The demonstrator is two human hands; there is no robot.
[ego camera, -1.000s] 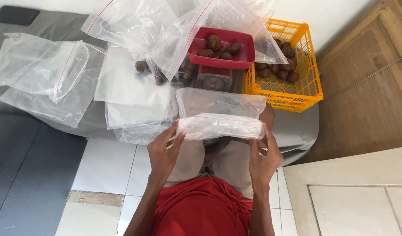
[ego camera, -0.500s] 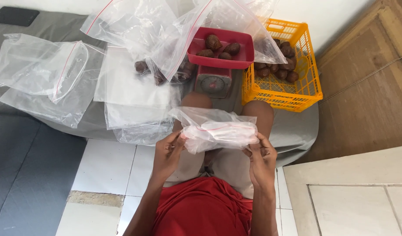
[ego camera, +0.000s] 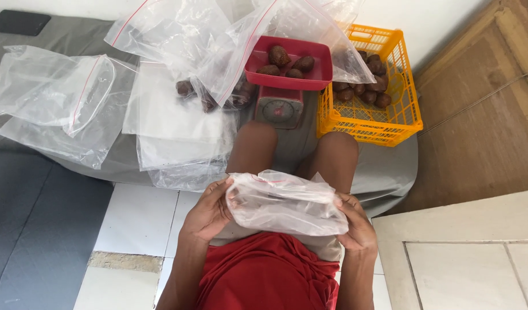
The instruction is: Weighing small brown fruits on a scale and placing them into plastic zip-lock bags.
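Plastic bag (ego camera: 284,202) now lower, nearer lap; both hands gripping.

I see a red garment (ego camera: 264,275) bunched at six o'clock, with a pale grey-beige hem (ego camera: 327,248) beneath it. Both forearms are bare, the left hand (ego camera: 209,209) and right hand (ego camera: 355,227) ringless, knees uncovered toward twelve o'clock.

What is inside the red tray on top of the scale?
The red tray holds about four brown, scaly fruits. A clear plastic bag drapes over the tray's right end, so any fruit lying under it cannot be made out clearly.
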